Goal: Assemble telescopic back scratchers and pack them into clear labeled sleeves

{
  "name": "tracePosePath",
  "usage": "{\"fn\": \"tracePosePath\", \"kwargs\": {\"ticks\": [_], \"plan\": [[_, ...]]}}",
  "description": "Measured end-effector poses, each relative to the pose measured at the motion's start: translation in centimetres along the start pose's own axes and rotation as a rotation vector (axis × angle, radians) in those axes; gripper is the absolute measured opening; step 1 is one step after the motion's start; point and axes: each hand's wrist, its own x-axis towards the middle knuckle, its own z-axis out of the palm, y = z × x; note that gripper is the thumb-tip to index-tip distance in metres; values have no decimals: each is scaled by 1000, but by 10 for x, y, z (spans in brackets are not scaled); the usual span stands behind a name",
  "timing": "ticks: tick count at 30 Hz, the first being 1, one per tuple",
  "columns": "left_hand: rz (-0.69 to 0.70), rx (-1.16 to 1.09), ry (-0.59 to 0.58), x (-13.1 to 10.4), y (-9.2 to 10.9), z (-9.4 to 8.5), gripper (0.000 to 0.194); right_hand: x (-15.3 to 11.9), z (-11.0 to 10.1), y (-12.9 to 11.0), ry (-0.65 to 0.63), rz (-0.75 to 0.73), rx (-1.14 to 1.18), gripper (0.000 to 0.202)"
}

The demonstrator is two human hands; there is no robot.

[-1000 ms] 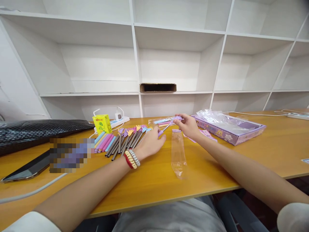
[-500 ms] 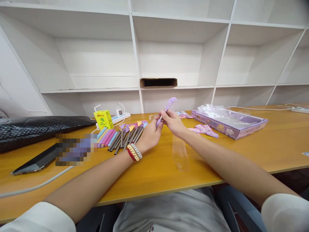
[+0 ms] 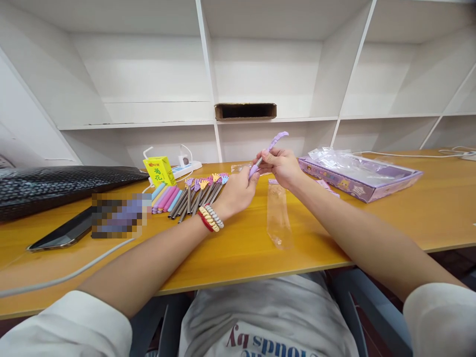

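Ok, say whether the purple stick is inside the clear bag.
No, the left hand and right hand hold the purple stick; the clear bag lies on the table.

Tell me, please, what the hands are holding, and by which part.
A purple back scratcher: the left hand holds its handle, the right hand its metal rod near the head.

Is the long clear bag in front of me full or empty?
Empty: the bag lies flat, and just the table shows through it.
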Motion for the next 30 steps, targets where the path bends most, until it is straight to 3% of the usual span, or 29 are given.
{"fn": "tracePosePath", "kwargs": {"ticks": [6,10,13,18,20,25,30], "plan": [[30,60,-73,-6,7,4,29,19,-46,-29,354,-159,66,29],[50,26,-102,-5,11,9,34,26,-66,-33,426,-186,109,30],[23,40,-77,-5,2,13,39,20,-51,-26,348,-140,192,33],[29,-39,-4,-5,-12,19,32,0,3,-2,86,117,355,42],[45,-104,22,-5,-11,20,27,-6,18,7,40,137,419,44],[74,-221,-59,-9,-1,18,22,-14,23,12,59,125,461,56],[105,-179,-93,-11,3,19,32,-15,21,9,132,37,443,64]]}}
